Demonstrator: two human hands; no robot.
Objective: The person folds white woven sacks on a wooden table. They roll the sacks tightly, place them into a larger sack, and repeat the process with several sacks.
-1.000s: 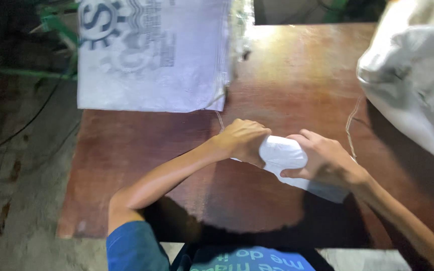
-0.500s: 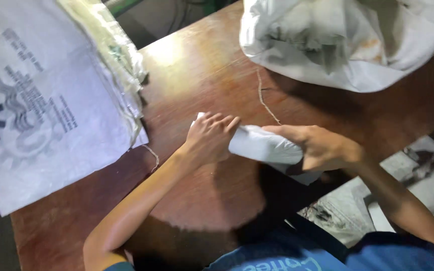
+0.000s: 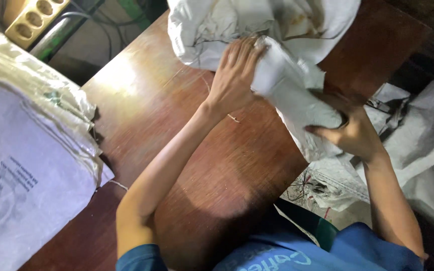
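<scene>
MOVED: both hands carried the rolled white woven sack (image 3: 297, 95) to the brown wooden table's (image 3: 141, 90) far edge | STATE: your left hand (image 3: 234, 75) presses flat on it, your right hand (image 3: 352, 133) grasps its near end | RISK: roll overhangs the right edge; a loosened grasp lets it unroll or drop.

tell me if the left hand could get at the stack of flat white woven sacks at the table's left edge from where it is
Probably yes: the bare brown wooden table between the left hand and the stack of flat white woven sacks has nothing on it, though that hand now rests on the folded white sack.
</scene>
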